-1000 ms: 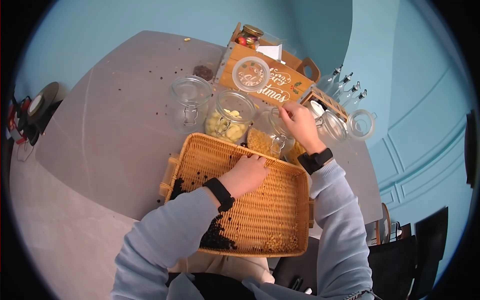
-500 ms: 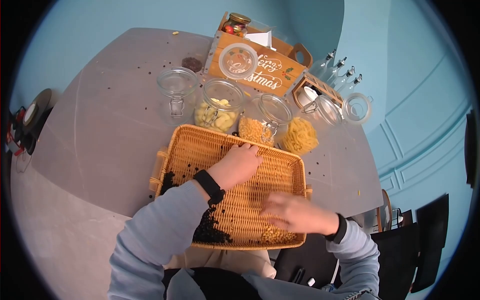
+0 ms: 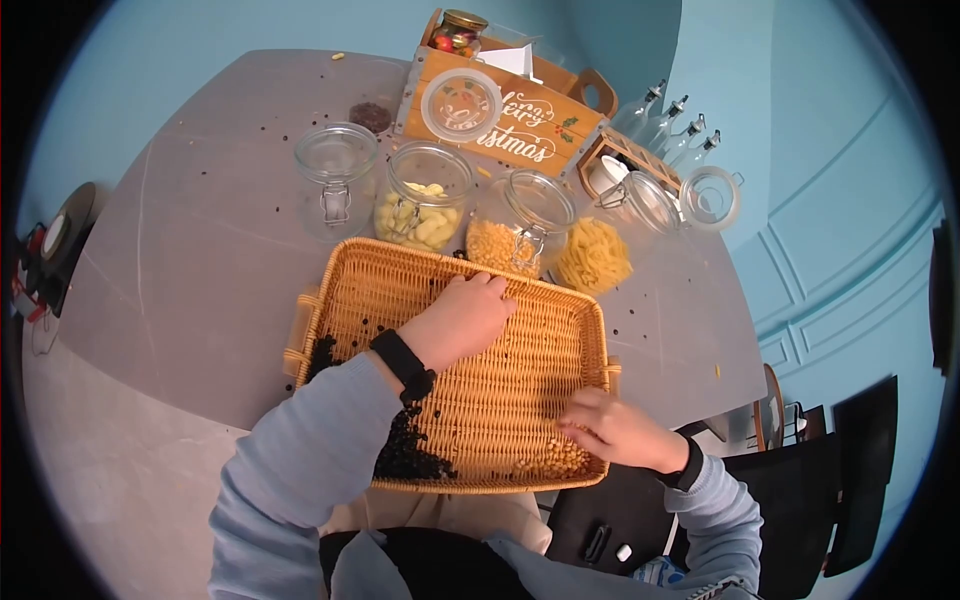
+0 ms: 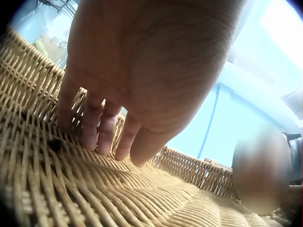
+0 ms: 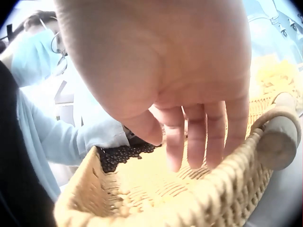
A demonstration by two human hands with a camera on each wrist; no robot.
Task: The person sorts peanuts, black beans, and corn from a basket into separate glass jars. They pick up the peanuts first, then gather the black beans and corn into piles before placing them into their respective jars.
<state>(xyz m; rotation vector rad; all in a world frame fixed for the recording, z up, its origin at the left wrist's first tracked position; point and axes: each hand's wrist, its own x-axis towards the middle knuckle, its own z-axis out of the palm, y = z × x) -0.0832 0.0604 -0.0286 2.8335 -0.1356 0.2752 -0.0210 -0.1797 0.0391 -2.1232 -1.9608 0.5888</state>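
A wicker basket [image 3: 505, 395] with side handles holds black beans [image 3: 408, 452] along its left and near side, and a small pile of yellow corn kernels [image 3: 558, 460] in its near right corner. My left hand [image 3: 460, 318] reaches down at the far side, its fingertips [image 4: 103, 144] on the weave beside a lone black bean [image 4: 55, 144]. Nothing shows in its grasp. Over the corn pile is my right hand [image 3: 628, 432], low inside the right wall. In the right wrist view its fingers [image 5: 196, 142] point down, fairly straight, thumb apart.
Behind the basket stand open clip-top jars: one of corn [image 3: 500, 245], one of pasta [image 3: 592, 257], one of pale yellow pieces [image 3: 418, 215], and a clear one [image 3: 335, 165]. Farther back are a wooden crate [image 3: 480, 130] and glass bottles [image 3: 655, 120]. Stray beans dot the table [image 3: 190, 260].
My right hand has come down from the jars into the basket's near right corner, over the corn. My left hand stays at the far side. The head view has shifted slightly.
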